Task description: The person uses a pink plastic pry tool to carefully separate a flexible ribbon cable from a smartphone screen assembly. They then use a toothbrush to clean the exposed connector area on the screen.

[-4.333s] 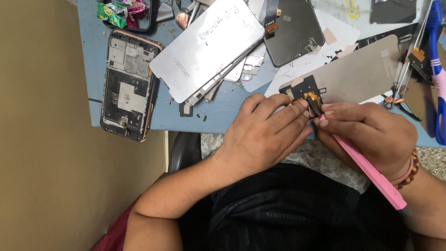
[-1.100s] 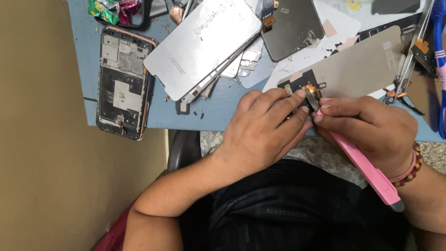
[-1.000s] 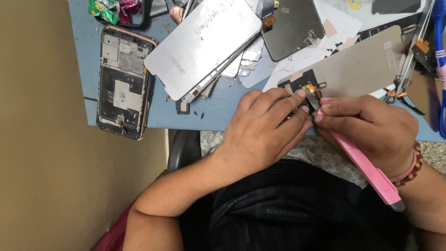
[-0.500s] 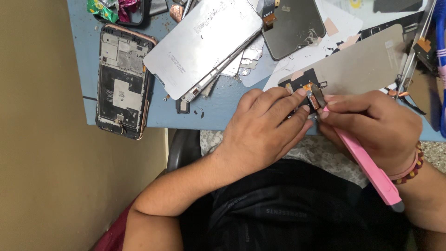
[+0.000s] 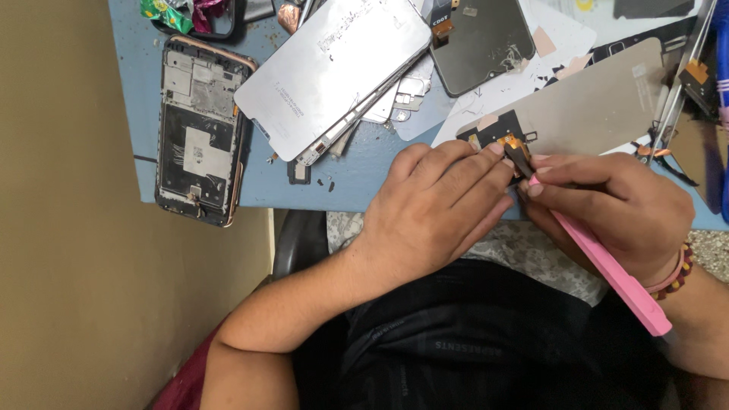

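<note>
Little has shifted since the frames before: your right hand [image 5: 607, 209] has edged slightly up the pink tool, while your left hand [image 5: 437, 209] holds the same spot at the table edge; your hands sit close together, fingertips almost meeting over the work.

Your right hand is closed around the pink tool [image 5: 607, 266], gripped like a pen; its tip bears on the small orange flex connector [image 5: 516, 144]; the handle runs back past your wrist and its beaded bracelet [image 5: 676, 273].

Your left hand lies flat, fingers pressing down on the near corner of the tan display panel [image 5: 585, 106], just beside the connector; it clasps nothing.

The panel rests on the blue table [image 5: 364, 182], its connector end at the table's near edge.

To your left lies an opened phone frame [image 5: 199, 129], its inner boards exposed; between it and the panel a silver back plate [image 5: 330, 64] rests tilted over smaller parts; a dark screen [image 5: 482, 42] lies beyond; whether the tip touches bare metal or tape, I cannot tell.
</note>
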